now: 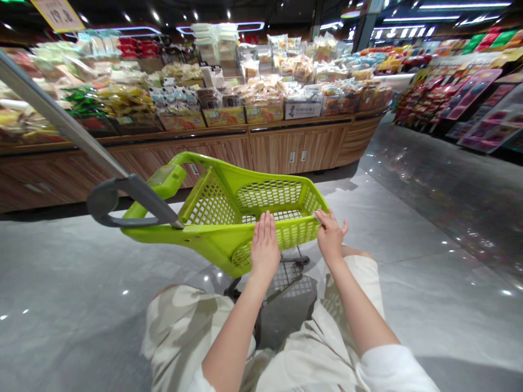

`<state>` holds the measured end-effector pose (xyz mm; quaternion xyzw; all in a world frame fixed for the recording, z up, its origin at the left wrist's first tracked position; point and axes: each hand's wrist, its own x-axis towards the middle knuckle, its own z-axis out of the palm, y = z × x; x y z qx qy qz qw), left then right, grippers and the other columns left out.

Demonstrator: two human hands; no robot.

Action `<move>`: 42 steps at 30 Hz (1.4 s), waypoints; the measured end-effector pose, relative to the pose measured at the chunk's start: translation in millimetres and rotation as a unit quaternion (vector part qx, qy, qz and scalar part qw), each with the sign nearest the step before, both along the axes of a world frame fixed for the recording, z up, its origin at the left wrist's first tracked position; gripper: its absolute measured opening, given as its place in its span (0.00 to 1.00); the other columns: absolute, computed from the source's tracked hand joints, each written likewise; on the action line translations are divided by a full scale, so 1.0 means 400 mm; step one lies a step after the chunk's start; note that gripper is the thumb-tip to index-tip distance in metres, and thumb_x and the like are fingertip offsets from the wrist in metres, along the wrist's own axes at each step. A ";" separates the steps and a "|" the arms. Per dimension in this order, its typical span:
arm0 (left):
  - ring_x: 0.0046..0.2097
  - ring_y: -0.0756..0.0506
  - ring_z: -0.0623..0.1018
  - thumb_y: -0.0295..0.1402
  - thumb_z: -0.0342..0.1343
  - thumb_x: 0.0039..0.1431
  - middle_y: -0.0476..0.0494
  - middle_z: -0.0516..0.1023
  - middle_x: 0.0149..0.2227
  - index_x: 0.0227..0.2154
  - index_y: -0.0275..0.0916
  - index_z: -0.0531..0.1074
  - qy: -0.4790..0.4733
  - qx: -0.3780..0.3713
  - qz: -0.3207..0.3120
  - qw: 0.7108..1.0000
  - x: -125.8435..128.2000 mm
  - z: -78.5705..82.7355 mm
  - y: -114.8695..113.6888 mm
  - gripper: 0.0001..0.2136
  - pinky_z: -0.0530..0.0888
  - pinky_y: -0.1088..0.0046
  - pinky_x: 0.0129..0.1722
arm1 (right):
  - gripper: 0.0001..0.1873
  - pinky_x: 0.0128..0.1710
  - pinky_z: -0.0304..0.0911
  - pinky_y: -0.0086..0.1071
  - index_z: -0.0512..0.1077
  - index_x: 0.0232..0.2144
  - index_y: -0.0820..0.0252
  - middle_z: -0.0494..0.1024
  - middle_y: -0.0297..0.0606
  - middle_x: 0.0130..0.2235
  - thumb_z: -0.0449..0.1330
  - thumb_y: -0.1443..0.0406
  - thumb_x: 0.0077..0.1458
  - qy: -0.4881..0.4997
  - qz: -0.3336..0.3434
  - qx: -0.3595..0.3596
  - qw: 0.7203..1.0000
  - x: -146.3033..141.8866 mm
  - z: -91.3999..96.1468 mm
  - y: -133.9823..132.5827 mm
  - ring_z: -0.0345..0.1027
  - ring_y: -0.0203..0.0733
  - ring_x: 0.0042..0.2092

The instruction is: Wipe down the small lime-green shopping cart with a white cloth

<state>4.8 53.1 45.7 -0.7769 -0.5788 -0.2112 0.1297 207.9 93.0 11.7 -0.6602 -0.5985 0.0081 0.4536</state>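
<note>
Polished grey tile floor (69, 283) stretched past a wooden display counter (298, 149) piled with packaged snacks (261, 92). Both hands lay open, neither clenched: the left hand (265, 245) sat flat against the near wall of a lime-green plastic shopping cart basket (245, 177), and the right hand (330, 235) rested lightly on its rim.

The left hand (265, 245) and right hand (330, 235) rest on a lime-green shopping cart (212, 235).
</note>
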 end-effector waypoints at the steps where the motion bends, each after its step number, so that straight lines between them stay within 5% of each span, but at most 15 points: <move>1: 0.71 0.40 0.46 0.20 0.43 0.57 0.30 0.49 0.70 0.68 0.25 0.43 -0.002 0.001 0.000 1.000 0.002 0.000 0.001 0.34 0.54 0.55 0.69 | 0.30 0.63 0.32 0.64 0.74 0.50 0.51 0.76 0.39 0.55 0.47 0.76 0.49 -0.022 0.027 0.006 0.999 -0.048 0.012 -0.013 0.57 0.47 0.65; 5: 0.71 0.40 0.46 0.23 0.42 0.60 0.31 0.50 0.70 0.68 0.27 0.44 -0.002 -0.007 0.005 1.000 0.007 0.002 0.001 0.32 0.54 0.54 0.69 | 0.34 0.66 0.30 0.57 0.68 0.57 0.53 0.70 0.39 0.61 0.46 0.77 0.50 -0.082 0.152 -0.004 0.985 -0.220 0.064 -0.060 0.56 0.42 0.65; 8: 0.71 0.40 0.46 0.25 0.43 0.61 0.31 0.51 0.70 0.67 0.26 0.46 -0.002 -0.014 0.008 1.000 0.003 0.009 -0.002 0.31 0.53 0.54 0.69 | 0.34 0.67 0.27 0.56 0.65 0.59 0.51 0.69 0.38 0.62 0.47 0.77 0.52 -0.114 0.192 -0.007 0.975 -0.245 0.081 -0.069 0.56 0.41 0.66; 12: 0.71 0.40 0.46 0.26 0.43 0.62 0.31 0.50 0.70 0.67 0.25 0.46 -0.005 -0.016 0.005 1.000 -0.008 0.014 -0.006 0.31 0.51 0.56 0.69 | 0.32 0.66 0.27 0.59 0.66 0.59 0.47 0.71 0.35 0.60 0.49 0.75 0.54 -0.164 0.170 0.006 0.972 -0.124 0.053 -0.050 0.53 0.43 0.67; 16: 0.71 0.41 0.46 0.31 0.42 0.66 0.31 0.50 0.70 0.67 0.25 0.47 -0.007 -0.016 0.005 1.000 -0.013 0.010 -0.005 0.29 0.51 0.57 0.69 | 0.29 0.64 0.33 0.62 0.69 0.56 0.46 0.73 0.35 0.58 0.49 0.73 0.55 -0.134 0.055 0.004 0.989 0.045 -0.005 -0.014 0.56 0.46 0.66; 19: 0.71 0.40 0.46 0.34 0.41 0.67 0.32 0.49 0.70 0.67 0.26 0.45 -0.014 -0.006 0.003 1.000 -0.008 0.007 -0.004 0.29 0.51 0.56 0.69 | 0.26 0.63 0.36 0.64 0.71 0.53 0.48 0.75 0.37 0.56 0.48 0.72 0.55 -0.100 -0.014 -0.009 0.995 0.100 -0.024 0.003 0.58 0.48 0.65; 22: 0.71 0.40 0.47 0.35 0.40 0.68 0.32 0.50 0.70 0.68 0.27 0.43 -0.023 0.002 0.003 1.000 0.003 0.008 -0.003 0.29 0.53 0.55 0.69 | 0.27 0.63 0.37 0.62 0.71 0.53 0.52 0.75 0.40 0.57 0.48 0.73 0.54 -0.113 -0.009 -0.004 0.994 0.042 -0.009 -0.005 0.59 0.47 0.64; 27: 0.71 0.40 0.48 0.35 0.40 0.68 0.31 0.51 0.70 0.67 0.25 0.47 -0.010 -0.004 0.015 1.000 0.008 0.010 -0.002 0.28 0.52 0.56 0.69 | 0.31 0.66 0.32 0.55 0.66 0.58 0.53 0.69 0.40 0.61 0.48 0.75 0.54 -0.142 0.159 0.006 0.977 -0.165 0.049 -0.047 0.59 0.42 0.64; 30: 0.71 0.40 0.47 0.35 0.40 0.68 0.32 0.51 0.70 0.66 0.25 0.49 0.004 -0.008 0.017 1.000 -0.002 0.009 -0.003 0.28 0.52 0.56 0.69 | 0.31 0.67 0.29 0.54 0.63 0.60 0.50 0.68 0.37 0.62 0.48 0.73 0.56 -0.153 0.206 0.008 0.967 -0.213 0.068 -0.062 0.55 0.40 0.66; 35: 0.71 0.41 0.47 0.35 0.40 0.68 0.32 0.50 0.70 0.67 0.26 0.47 0.003 -0.009 0.016 1.000 -0.018 0.006 -0.005 0.28 0.52 0.57 0.69 | 0.29 0.65 0.30 0.58 0.63 0.60 0.45 0.70 0.34 0.61 0.50 0.71 0.58 -0.195 0.153 0.012 0.969 -0.100 0.040 -0.055 0.49 0.45 0.68; 39: 0.71 0.40 0.48 0.35 0.40 0.68 0.32 0.49 0.70 0.66 0.24 0.48 0.002 -0.015 0.014 1.000 -0.018 0.008 -0.006 0.28 0.51 0.58 0.70 | 0.27 0.64 0.35 0.60 0.67 0.57 0.45 0.73 0.35 0.59 0.50 0.71 0.58 -0.168 0.048 0.009 0.985 0.042 -0.007 -0.024 0.53 0.48 0.67; 42: 0.71 0.40 0.48 0.35 0.40 0.68 0.32 0.49 0.70 0.66 0.24 0.48 -0.001 -0.016 0.014 1.000 -0.016 0.011 -0.008 0.28 0.51 0.57 0.70 | 0.25 0.63 0.37 0.63 0.70 0.54 0.48 0.75 0.36 0.57 0.49 0.71 0.57 -0.136 -0.018 -0.001 0.991 0.071 -0.019 -0.008 0.56 0.50 0.66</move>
